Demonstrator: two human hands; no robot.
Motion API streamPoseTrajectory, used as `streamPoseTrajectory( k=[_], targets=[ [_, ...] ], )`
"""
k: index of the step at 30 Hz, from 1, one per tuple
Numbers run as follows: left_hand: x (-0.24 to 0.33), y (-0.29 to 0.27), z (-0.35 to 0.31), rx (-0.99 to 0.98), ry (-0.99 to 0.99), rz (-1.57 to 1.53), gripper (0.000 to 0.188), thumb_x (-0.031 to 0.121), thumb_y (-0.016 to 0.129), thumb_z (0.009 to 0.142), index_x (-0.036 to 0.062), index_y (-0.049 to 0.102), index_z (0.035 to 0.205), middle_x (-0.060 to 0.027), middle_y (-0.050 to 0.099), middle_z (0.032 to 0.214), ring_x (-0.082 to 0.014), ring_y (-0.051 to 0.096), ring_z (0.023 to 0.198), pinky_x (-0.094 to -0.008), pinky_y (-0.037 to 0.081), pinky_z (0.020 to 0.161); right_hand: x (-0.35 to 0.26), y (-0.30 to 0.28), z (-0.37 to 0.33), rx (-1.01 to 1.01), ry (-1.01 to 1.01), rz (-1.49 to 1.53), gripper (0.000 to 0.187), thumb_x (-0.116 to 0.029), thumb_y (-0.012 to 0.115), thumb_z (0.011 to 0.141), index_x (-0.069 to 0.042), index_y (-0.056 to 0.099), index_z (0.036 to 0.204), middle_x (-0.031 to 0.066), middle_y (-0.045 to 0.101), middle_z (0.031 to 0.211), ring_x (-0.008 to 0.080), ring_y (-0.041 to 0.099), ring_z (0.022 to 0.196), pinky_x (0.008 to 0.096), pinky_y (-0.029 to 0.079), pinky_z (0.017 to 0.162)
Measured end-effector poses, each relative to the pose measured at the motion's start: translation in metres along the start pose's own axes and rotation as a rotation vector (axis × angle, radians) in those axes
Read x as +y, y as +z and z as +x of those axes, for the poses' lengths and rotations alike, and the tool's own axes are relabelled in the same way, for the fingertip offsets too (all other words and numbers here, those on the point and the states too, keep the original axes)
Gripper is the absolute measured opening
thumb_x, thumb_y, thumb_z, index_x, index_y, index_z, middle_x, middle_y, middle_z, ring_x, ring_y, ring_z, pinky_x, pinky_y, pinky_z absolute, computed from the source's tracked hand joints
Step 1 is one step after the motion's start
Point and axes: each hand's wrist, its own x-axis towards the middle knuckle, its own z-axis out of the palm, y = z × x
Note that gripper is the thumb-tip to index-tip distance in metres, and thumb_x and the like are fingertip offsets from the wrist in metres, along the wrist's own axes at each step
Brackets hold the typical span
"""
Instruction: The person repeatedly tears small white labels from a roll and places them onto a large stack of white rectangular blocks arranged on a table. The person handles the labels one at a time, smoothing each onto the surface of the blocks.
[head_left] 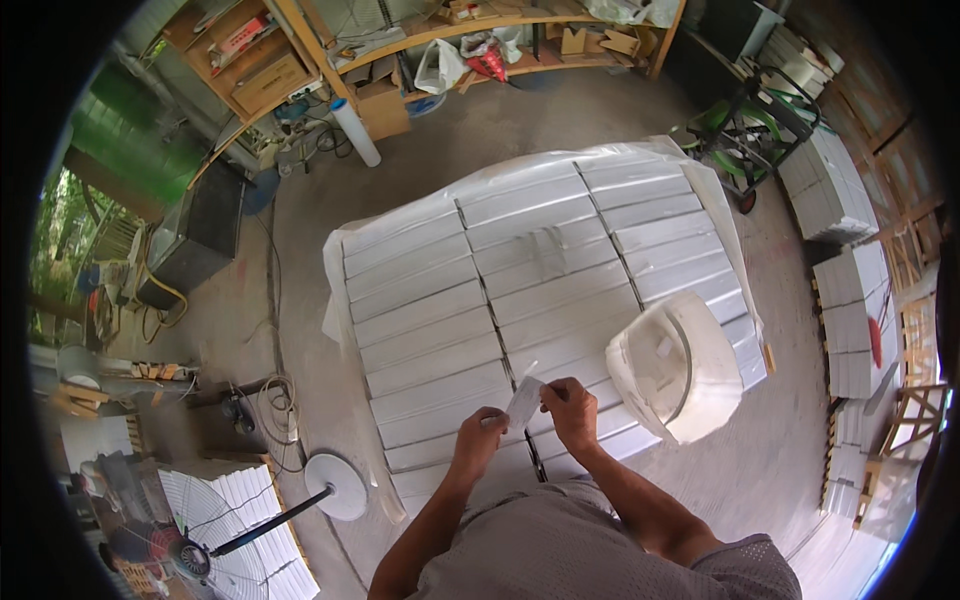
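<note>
Between my two hands is a small white label (524,403), held up over the near part of a wide stack of flat white boxes (420,335). My left hand (483,434) pinches its left edge, and my right hand (571,408) grips the upper right corner with closed fingers. Clear plastic film (500,180) covers the far edge of the stack. To the right of my right hand stands a cut-open white plastic container (640,375) with a curved handle, resting on the boxes; small pale pieces lie inside it.
A standing fan (195,555) with a round base (336,487) is at the lower left, near coiled cable (280,405). A hand truck (750,135) stands at the far right. More white box stacks (825,190) line the right side. Wooden shelves (440,35) run along the back.
</note>
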Motion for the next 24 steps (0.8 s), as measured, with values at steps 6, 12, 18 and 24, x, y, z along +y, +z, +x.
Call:
streamPoseTrajectory(
  k=[6, 12, 18, 24],
  targets=[
    [-0.004, -0.039, 0.029, 0.104, -0.049, 0.065, 0.024, 0.021, 0.063, 0.087, 0.0010, 0.065, 0.099, -0.0034, 0.060, 0.073, -0.0080, 0.047, 0.053, -0.0244, 0.036, 0.045, -0.003, 0.044, 0.029, -0.089, 0.166, 0.066, 0.026, -0.019, 0.066, 0.084, 0.006, 0.064, 0.089, 0.0098, 0.069, 0.077, 0.0129, 0.066, 0.062, 0.0251, 0.045, 0.050],
    [0.041, -0.094, 0.074, 0.252, 0.003, 0.026, 0.028, 0.024, 0.062, 0.087, 0.0000, 0.066, 0.101, -0.0046, 0.059, 0.066, -0.0104, 0.049, 0.052, -0.0292, 0.039, 0.048, -0.018, 0.107, 0.072, -0.211, 0.321, 0.201, 0.023, -0.016, 0.067, 0.085, 0.004, 0.062, 0.094, 0.0094, 0.069, 0.082, 0.0144, 0.068, 0.065, 0.0238, 0.041, 0.047],
    [0.064, -0.163, 0.170, 0.367, 0.200, 0.141, 0.029, 0.025, 0.063, 0.084, 0.0007, 0.068, 0.099, -0.0135, 0.068, 0.079, -0.0221, 0.062, 0.075, -0.0332, 0.048, 0.072, -0.058, 0.188, 0.140, -0.221, 0.193, 0.110, 0.025, -0.017, 0.066, 0.083, 0.006, 0.064, 0.089, 0.0108, 0.067, 0.075, 0.0178, 0.068, 0.065, 0.0274, 0.047, 0.054],
    [0.117, -0.224, 0.240, 0.445, 0.240, 0.244, 0.028, 0.027, 0.063, 0.084, 0.0015, 0.068, 0.096, -0.0171, 0.069, 0.083, -0.0290, 0.066, 0.079, -0.0368, 0.050, 0.073, -0.076, 0.269, 0.216, -0.178, 0.096, -0.048, 0.027, -0.022, 0.068, 0.083, 0.003, 0.065, 0.090, 0.0090, 0.067, 0.075, 0.0162, 0.066, 0.064, 0.0291, 0.045, 0.053]
  ],
)
